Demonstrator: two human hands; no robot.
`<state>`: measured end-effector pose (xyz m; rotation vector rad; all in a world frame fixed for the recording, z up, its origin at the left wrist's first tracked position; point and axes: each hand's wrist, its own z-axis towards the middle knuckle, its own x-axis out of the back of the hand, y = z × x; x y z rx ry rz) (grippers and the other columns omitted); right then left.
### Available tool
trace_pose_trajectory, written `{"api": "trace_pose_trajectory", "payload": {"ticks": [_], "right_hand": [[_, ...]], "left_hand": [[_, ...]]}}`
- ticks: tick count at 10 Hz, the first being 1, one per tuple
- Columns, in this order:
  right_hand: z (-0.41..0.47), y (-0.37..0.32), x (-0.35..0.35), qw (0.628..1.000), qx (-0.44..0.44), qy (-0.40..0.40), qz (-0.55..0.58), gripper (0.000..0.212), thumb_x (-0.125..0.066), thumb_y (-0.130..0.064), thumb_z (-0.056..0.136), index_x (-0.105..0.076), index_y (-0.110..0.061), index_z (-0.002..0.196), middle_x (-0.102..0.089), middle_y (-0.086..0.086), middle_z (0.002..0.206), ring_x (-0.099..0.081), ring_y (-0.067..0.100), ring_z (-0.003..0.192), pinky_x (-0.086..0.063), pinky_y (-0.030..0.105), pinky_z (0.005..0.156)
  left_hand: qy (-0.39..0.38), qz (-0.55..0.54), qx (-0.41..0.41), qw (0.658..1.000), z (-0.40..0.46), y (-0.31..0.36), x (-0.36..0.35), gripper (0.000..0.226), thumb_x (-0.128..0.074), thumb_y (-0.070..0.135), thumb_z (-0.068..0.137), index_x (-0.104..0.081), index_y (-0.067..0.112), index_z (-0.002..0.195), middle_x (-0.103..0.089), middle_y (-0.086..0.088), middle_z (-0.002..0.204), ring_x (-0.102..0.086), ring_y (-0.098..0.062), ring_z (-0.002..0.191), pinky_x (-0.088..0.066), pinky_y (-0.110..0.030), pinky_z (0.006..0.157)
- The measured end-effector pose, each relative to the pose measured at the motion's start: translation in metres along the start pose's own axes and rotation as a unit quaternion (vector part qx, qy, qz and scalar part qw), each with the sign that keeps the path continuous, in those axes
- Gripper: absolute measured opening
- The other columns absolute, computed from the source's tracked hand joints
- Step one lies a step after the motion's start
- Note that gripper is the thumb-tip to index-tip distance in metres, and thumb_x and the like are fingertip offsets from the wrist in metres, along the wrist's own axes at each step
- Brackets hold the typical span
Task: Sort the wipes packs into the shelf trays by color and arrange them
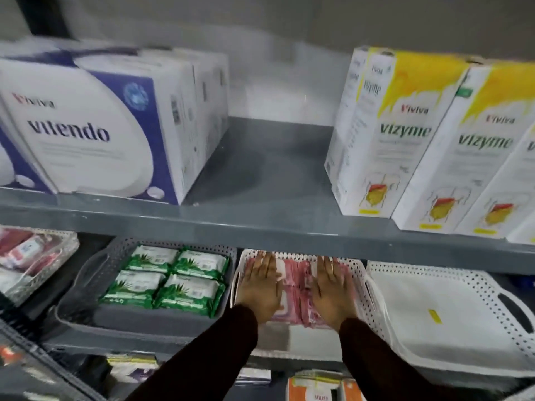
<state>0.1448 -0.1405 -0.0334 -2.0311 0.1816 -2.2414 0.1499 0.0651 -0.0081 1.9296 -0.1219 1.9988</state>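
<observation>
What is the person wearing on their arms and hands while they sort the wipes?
Both arms are covered by long, close-fitting sleeves in a very dark maroon-brown fabric, ending at the wrists. The left hand and right hand are bare, with no gloves. No watch or bracelet shows; the picture is too blurred to tell about rings.

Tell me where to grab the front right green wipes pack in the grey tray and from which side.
Grip the front right green pack by its two long edges, coming from above. It lies flat, label up, against its neighbours, and the grey tray walls block the sides. Both the left hand and right hand lie flat on the pink packs.
</observation>
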Motion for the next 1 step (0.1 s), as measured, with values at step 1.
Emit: {"api": "trace_pose_trajectory", "payload": {"ticks": [1], "right_hand": [[-0.0222,-0.0188,0.0200,0.995,0.026,0.067,0.068,0.063,-0.010,-0.046,0.099,0.002,-0.021,0.155,-0.012,0.003,0.165,0.013,0.013,0.148,0.011,0.037,0.122]], "left_hand": [[0.062,-0.039,-0.036,0.997,-0.0259,-0.0051,0.0259,0.065,-0.014,0.045,0.102,0.004,0.011,0.154,0.004,-0.008,0.163,0.012,-0.021,0.148,-0.003,-0.042,0.121]]}}
